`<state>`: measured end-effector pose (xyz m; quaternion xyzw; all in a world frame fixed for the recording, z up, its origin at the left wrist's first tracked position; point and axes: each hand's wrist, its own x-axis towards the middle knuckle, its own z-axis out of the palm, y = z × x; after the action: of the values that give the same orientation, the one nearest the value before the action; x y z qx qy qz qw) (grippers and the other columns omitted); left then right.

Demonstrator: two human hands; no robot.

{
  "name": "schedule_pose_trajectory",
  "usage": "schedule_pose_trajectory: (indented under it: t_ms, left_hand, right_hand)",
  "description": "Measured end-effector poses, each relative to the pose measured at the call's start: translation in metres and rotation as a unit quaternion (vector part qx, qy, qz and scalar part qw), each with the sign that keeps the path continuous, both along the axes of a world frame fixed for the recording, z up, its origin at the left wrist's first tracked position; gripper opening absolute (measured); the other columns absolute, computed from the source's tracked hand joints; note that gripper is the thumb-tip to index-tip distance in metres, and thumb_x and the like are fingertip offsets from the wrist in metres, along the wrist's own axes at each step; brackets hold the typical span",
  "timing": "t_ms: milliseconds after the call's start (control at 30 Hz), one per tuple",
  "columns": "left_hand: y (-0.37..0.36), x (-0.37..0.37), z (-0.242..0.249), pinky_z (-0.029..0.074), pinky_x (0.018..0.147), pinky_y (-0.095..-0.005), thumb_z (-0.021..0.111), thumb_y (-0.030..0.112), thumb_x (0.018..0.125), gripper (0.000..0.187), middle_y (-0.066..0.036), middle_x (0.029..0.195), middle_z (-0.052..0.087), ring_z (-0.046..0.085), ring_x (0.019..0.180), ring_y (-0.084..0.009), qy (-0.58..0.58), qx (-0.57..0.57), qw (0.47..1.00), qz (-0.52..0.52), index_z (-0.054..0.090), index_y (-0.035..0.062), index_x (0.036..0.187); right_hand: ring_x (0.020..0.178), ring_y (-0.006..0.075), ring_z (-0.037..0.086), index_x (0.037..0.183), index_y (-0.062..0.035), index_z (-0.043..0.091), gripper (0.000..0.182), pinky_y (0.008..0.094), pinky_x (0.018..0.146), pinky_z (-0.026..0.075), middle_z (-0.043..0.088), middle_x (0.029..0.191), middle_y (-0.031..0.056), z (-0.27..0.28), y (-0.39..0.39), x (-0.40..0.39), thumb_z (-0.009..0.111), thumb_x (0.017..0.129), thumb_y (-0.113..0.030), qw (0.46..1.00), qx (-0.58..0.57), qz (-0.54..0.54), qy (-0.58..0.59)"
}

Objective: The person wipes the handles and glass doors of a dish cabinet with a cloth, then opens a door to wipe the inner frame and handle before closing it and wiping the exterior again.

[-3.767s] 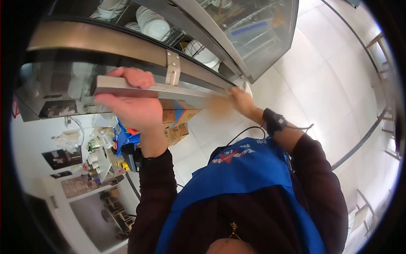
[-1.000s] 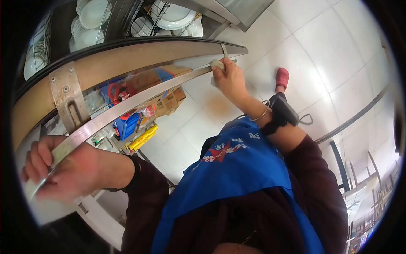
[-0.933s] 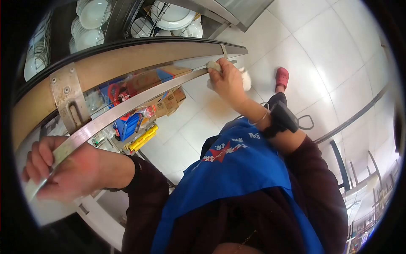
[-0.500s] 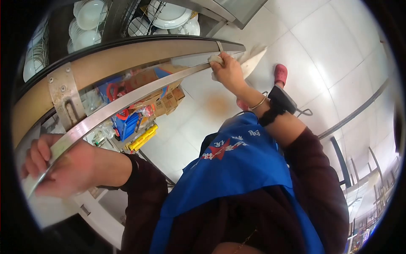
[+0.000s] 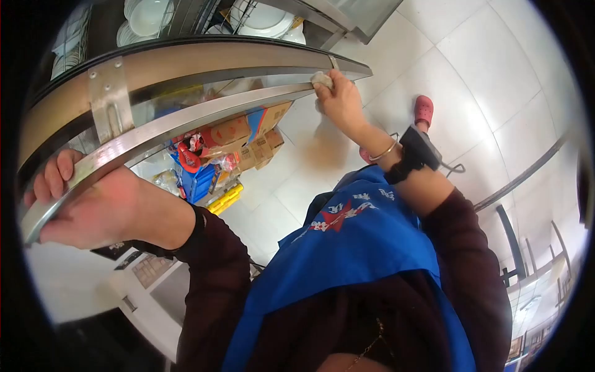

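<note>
A long curved metal bar runs along the edge of a cabinet door, fixed to it by a metal bracket. At the left end of the bar, my left hand is wrapped round it, with the fingers over the far side. Near the bar's other end, my right hand is closed on a pale cloth, which is bunched at the fingertips against the metal. Only a small part of the cloth shows.
Racks of white plates and bowls stand behind the door. Below the bar are cardboard boxes, a blue crate and a yellow item. Metal rails are at the right.
The cloth no longer trails out beyond my right hand and now looks bunched. The view has shifted, and the left end of the bar sits higher in it, with my left hand still on it.
</note>
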<state>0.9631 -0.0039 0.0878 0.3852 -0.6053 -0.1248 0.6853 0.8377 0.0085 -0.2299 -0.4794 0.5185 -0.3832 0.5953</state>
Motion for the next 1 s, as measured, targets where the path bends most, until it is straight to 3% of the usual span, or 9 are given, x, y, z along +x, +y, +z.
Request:
schedule_pose_trajectory:
  t_ms: [100,267,500,633,700,767,800,867,1000]
  left_hand:
    - [-0.001,0.0,-0.001,0.038,0.056,-0.025,0.048,0.034,0.086,0.027,0.001,0.064,0.04,0.044,0.057,-0.0096,0.003,-0.009,1.0,0.013,0.042,0.0078,0.087]
    - [-0.005,0.0,-0.002,0.038,0.055,-0.0252,0.05,0.029,0.083,0.023,0.001,0.063,0.039,0.044,0.057,-0.0098,0.005,-0.014,1.0,0.027,0.042,0.0079,0.086]
    - [-0.017,-0.006,-0.006,0.037,0.054,-0.0254,0.053,0.026,0.078,0.022,-0.002,0.066,0.039,0.041,0.057,-0.0119,0.023,-0.03,0.999,0.035,0.042,0.0075,0.084]
    - [-0.019,-0.005,-0.002,0.036,0.053,-0.0247,0.05,0.024,0.079,0.019,0.0,0.063,0.037,0.04,0.056,-0.0114,0.039,-0.017,0.997,0.058,0.041,0.0078,0.083]
    - [-0.023,-0.001,-0.001,0.036,0.052,-0.0247,0.048,0.022,0.08,0.016,0.001,0.062,0.035,0.039,0.054,-0.0108,0.022,-0.011,0.999,0.021,0.041,0.0076,0.082]
    - [-0.025,-0.005,-0.004,0.036,0.052,-0.0247,0.048,0.022,0.079,0.016,0.001,0.063,0.035,0.039,0.053,-0.0105,0.018,-0.013,0.999,0.042,0.041,0.0079,0.082]
    - [-0.026,-0.007,-0.004,0.035,0.052,-0.0246,0.049,0.022,0.079,0.016,0.001,0.062,0.035,0.039,0.053,-0.0105,0.019,-0.018,0.999,0.04,0.041,0.008,0.082]
    - [-0.024,-0.001,0.0,0.036,0.053,-0.0248,0.049,0.024,0.079,0.019,0.0,0.065,0.036,0.04,0.055,-0.0106,0.001,-0.011,1.0,0.024,0.041,0.0069,0.082]
    - [-0.028,0.017,0.007,0.038,0.056,-0.0287,0.046,0.036,0.083,0.037,-0.007,0.075,0.039,0.043,0.062,-0.0154,0.023,0.011,1.0,-0.006,0.041,-0.0004,0.082]
  right_hand:
    - [0.068,0.0338,0.058,0.091,-0.0018,0.053,0.02,0.0393,0.061,0.044,0.059,0.073,0.0173,0.004,0.008,0.005,0.059,0.079,-0.016,0.997,-0.038,-0.026,0.065]
    - [0.066,0.0356,0.057,0.089,-0.0029,0.051,0.02,0.0419,0.061,0.045,0.058,0.074,0.0167,0.082,0.007,0.004,0.06,0.078,-0.016,0.968,-0.222,-0.072,-0.095]
    - [0.071,0.0325,0.062,0.092,-0.0018,0.057,0.021,0.0405,0.061,0.047,0.062,0.072,0.0176,-0.076,0.001,-0.004,0.058,0.079,-0.018,0.995,0.014,0.055,0.079]
    - [0.061,0.0225,0.061,0.094,-0.0033,0.059,0.022,0.0352,0.055,0.046,0.062,0.068,0.012,-0.064,0.022,0.023,0.059,0.08,-0.02,0.995,0.0,-0.04,0.092]
    - [0.06,0.0113,0.057,0.094,-0.0032,0.059,0.023,0.0279,0.054,0.045,0.06,0.067,0.0064,-0.04,0.031,0.033,0.06,0.082,-0.023,0.995,0.061,-0.049,-0.065]
    - [0.065,0.0305,0.058,0.086,0.002,0.058,0.027,0.0361,0.061,0.046,0.059,0.071,0.0191,0.001,0.036,0.039,0.06,0.079,-0.024,0.98,0.096,-0.033,-0.173]
    - [0.065,0.0305,0.058,0.086,0.002,0.058,0.027,0.0361,0.061,0.046,0.059,0.071,0.0191,0.011,0.036,0.046,0.06,0.079,-0.024,0.979,0.096,-0.031,-0.174]
    - [0.063,0.0221,0.058,0.085,0.0018,0.058,0.026,0.0325,0.06,0.046,0.061,0.07,0.0151,0.024,0.033,0.058,0.06,0.08,-0.023,0.918,0.154,-0.116,-0.347]
    - [0.065,0.0166,0.057,0.085,0.0017,0.058,0.023,0.0322,0.06,0.046,0.063,0.073,0.0118,0.023,0.029,0.063,0.06,0.081,-0.021,0.897,0.198,-0.139,-0.371]
